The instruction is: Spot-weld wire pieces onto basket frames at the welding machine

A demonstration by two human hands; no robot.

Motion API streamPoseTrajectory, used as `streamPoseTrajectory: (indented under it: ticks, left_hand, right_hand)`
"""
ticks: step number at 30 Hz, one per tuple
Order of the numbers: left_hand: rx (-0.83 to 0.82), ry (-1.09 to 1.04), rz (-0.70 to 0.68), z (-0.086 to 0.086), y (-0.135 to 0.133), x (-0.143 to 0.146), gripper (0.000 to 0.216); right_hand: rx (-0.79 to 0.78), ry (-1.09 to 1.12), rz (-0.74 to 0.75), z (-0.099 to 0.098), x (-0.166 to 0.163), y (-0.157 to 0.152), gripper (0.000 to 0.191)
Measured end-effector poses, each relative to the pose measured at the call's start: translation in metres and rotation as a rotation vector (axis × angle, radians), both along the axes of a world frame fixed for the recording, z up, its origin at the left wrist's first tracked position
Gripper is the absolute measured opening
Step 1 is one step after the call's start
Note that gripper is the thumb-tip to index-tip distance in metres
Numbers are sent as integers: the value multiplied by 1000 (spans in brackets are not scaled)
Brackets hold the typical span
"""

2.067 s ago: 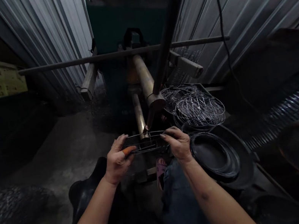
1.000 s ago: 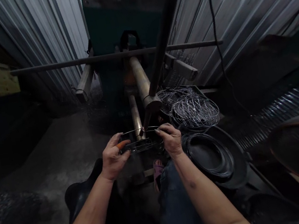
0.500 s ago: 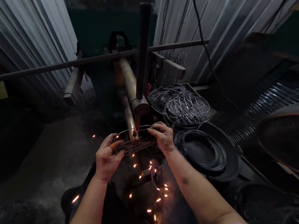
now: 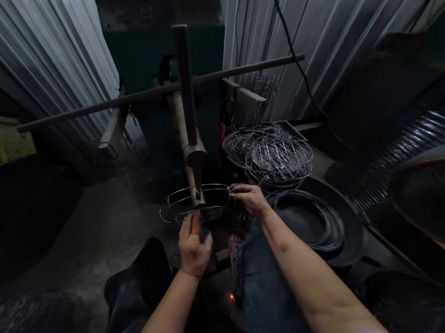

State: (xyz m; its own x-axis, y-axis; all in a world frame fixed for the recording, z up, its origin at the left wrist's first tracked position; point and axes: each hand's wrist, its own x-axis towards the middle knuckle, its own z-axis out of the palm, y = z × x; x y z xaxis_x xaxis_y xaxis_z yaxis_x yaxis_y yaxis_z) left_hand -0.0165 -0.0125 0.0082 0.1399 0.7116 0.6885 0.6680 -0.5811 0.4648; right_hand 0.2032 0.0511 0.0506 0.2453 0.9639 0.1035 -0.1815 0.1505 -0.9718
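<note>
Wire frame (image 4: 213, 212) is sitting mid-picture, just below centre, long axis running left to right across the view, roughly parallel to the horizontal bar (image 4: 124, 100) above it. Left end is sticking out past the left hand (image 4: 194, 249), with a loose-looking loop curling off that side, no hand on it

Left hand is reaching up from below, under the frame's near side, left of its middle. Fingers are pointing at the lower wires, thumb standing apart, nothing showing pinched between. Can't tell if the orange-wrapped finger (image 4: 195, 224) is touching wire

Pointed rod (image 4: 197, 176) is coming down from above at about the frame's middle, brassy post (image 4: 192, 186) just behind and left. This is the relation that matters: frame lying crosswise at the rod's tip, right hand (image 4: 250, 199) pinching its right end between thumb and fingers, so the frame is extending leftward from that grip. Left hand is the one nearer the tip

Right of that, ring pile (image 4: 276, 154) and wire coil (image 4: 313, 219) are lying apart from the frame

Hard to see: left hand is blurring and covering part of the near wires; tip-to-wire contact not readable; lower strands are merging into the dark; big round rim (image 4: 440, 158) is running off the right edge
</note>
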Motion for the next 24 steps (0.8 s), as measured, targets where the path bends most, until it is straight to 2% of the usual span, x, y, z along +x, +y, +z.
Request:
streamPoseTrajectory:
  ticks: [5, 8, 12, 15, 24]
  left_hand:
    - [-60, -41, 39, -14, 14, 12, 74]
    - [-126, -105, 58, -10, 19, 17, 84]
    - [-165, -243, 44, -3, 18, 16, 74]
    - [-197, -308, -2, -3, 16, 9, 66]
    - [-230, -490, -42, -10, 27, 4, 64]
  right_hand:
    - [43, -64, -85, 11, -6, -32, 20]
    - [110, -206, -115, 25, -25, -62, 9]
    - [199, -465, -57, 49, -56, -86, 2]
    - [241, -590, -4, 58, -67, -87, 7]
    - [361, -815, -95, 60, -78, -72, 17]
